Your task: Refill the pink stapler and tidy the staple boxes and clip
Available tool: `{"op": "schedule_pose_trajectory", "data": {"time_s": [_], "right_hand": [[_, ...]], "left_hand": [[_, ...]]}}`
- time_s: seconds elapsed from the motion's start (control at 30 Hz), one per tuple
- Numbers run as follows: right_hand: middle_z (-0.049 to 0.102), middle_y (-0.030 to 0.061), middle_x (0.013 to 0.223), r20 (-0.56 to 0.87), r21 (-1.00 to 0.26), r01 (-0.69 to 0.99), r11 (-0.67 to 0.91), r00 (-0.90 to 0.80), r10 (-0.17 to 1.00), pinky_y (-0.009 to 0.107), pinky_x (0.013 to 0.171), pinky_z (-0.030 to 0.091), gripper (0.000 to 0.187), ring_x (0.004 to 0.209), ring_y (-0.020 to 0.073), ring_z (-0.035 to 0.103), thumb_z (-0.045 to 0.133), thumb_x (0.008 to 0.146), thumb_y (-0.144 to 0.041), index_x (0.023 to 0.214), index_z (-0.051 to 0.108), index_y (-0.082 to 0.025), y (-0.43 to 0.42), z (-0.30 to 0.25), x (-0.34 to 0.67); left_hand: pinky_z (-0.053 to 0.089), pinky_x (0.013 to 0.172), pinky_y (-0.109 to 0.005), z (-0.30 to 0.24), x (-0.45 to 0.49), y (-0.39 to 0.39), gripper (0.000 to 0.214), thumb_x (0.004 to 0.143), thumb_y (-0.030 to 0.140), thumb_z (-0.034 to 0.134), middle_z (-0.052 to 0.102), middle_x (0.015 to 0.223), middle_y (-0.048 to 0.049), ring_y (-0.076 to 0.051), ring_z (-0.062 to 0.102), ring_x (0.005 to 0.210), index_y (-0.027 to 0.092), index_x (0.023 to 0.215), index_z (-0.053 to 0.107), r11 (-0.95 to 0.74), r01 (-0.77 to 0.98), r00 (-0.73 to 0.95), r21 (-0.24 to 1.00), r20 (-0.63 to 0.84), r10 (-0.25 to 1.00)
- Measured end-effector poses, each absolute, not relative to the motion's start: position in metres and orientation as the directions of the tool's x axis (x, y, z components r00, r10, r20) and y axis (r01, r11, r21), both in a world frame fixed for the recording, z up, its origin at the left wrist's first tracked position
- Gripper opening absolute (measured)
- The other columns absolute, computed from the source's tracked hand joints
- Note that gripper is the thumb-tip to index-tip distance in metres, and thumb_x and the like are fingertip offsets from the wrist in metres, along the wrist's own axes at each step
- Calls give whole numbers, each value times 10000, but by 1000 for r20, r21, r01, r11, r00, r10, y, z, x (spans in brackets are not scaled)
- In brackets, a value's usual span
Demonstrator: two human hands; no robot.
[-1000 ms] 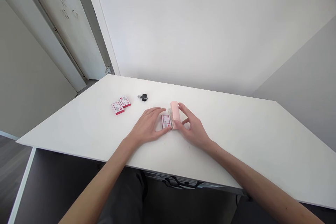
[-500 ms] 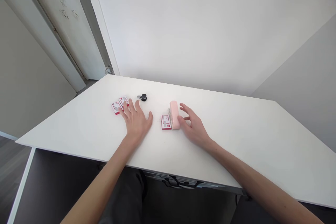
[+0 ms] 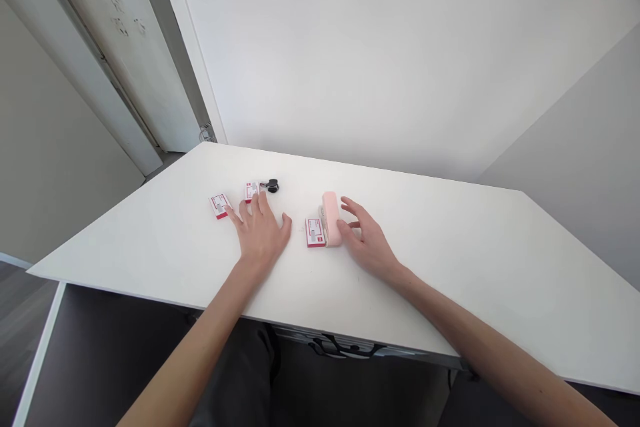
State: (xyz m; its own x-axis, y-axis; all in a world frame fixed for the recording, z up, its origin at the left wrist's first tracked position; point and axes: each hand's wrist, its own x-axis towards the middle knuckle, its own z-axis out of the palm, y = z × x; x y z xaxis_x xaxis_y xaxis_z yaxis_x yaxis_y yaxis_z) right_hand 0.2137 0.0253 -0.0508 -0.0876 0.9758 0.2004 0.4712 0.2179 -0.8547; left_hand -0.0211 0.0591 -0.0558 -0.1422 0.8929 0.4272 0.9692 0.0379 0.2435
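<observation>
My left hand (image 3: pixel 260 230) lies spread over the white desk, with its middle fingertips against a small white-and-red box (image 3: pixel 252 189). Left of those fingers, a second such box (image 3: pixel 219 205) sits close to the little finger. My right hand (image 3: pixel 367 237) is open beside a pink glasses case (image 3: pixel 331 217), its thumb touching the case's right side and the other fingers apart. A third white-and-red box (image 3: pixel 315 232) rests against the left side of the case. Just past the left fingertips lies a black key fob (image 3: pixel 273 185), its metal end near the first box.
The white desk (image 3: pixel 440 280) backs onto a white wall (image 3: pixel 375 60). Below its front edge, black objects (image 3: pixel 345 348) show in an opening by my legs. A door frame (image 3: pixel 190 47) stands at the back left.
My left fingers have slid one box to the right, away from the box at the left and up near the key fob. My right hand and the pink case have stayed put.
</observation>
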Motion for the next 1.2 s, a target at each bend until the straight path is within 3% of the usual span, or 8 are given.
{"op": "schedule_pose_trajectory", "data": {"time_s": [0.1, 0.27, 0.33, 0.43, 0.6, 0.87, 1.07, 1.2], "right_hand": [[524, 132, 1600, 202, -855, 469, 221, -90, 975, 454, 859, 601, 619, 1105, 275, 692, 507, 1050, -555, 1614, 417, -318, 25, -51, 214], [516, 132, 1607, 209, -861, 457, 224, -84, 974, 457, 866, 603, 619, 1145, 286, 683, 504, 1053, -559, 1615, 413, -318, 27, -52, 216], [508, 134, 1615, 223, -860, 454, 234, -79, 972, 461, 883, 601, 611, 1183, 293, 673, 504, 1054, -552, 1612, 418, -317, 29, -54, 217], [500, 135, 1621, 238, -855, 454, 250, -83, 968, 462, 896, 597, 598, 1238, 303, 652, 498, 1057, -543, 1608, 423, -325, 30, -54, 217], [497, 130, 1618, 231, -855, 451, 256, -112, 967, 458, 885, 603, 589, 1231, 298, 654, 489, 1058, -544, 1603, 424, -332, 28, -51, 215], [463, 116, 1642, 245, -850, 448, 278, -131, 961, 458, 934, 597, 560, 1325, 300, 608, 477, 1069, -513, 1595, 418, -331, 28, -51, 216], [458, 116, 1643, 256, -846, 448, 289, -135, 957, 471, 1007, 575, 558, 1407, 301, 553, 480, 1071, -513, 1591, 416, -319, 31, -55, 217], [459, 114, 1640, 248, -847, 448, 285, -141, 958, 469, 1019, 571, 555, 1408, 295, 550, 475, 1075, -511, 1590, 413, -316, 32, -55, 217]], "left_hand": [[91, 1301, -690, -54, -23, 60, 691, 947, 362, 472, 544, 1540, -254, -457, 330, 1547, 36, 1554, 428, 19, 969, -133, 247, 455, 880], [43, 1249, -786, -56, -32, 71, 776, 925, 431, 535, 250, 1722, -275, -552, 90, 1604, 64, 1595, 402, 95, 946, -232, 309, 442, 866], [51, 1228, -809, -58, -34, 73, 759, 940, 454, 524, 284, 1710, -278, -582, 80, 1594, 74, 1590, 428, 128, 940, -253, 317, 395, 883], [82, 1231, -794, -59, -34, 74, 702, 962, 455, 501, 447, 1626, -258, -570, 131, 1590, 100, 1568, 487, 119, 951, -222, 286, 360, 906], [229, 1255, -663, -60, -32, 70, 573, 976, 372, 475, 507, 1578, -230, -467, 363, 1524, 123, 1479, 592, 52, 978, -144, 204, 471, 870], [481, 1033, -564, -50, -30, 62, 397, 946, 250, 498, 588, 1435, -215, -405, 559, 1282, 170, 1243, 748, -116, 976, 10, 185, 494, 869], [256, 1268, -637, -51, -29, 64, 556, 972, 328, 498, 399, 1677, -201, -429, 268, 1583, 129, 1484, 584, -149, 972, 40, 181, 497, 867], [204, 1256, -730, -55, -29, 66, 565, 1004, 386, 440, 477, 1648, -162, -464, 319, 1558, 163, 1505, 572, -89, 977, 8, 191, 389, 921]]}}
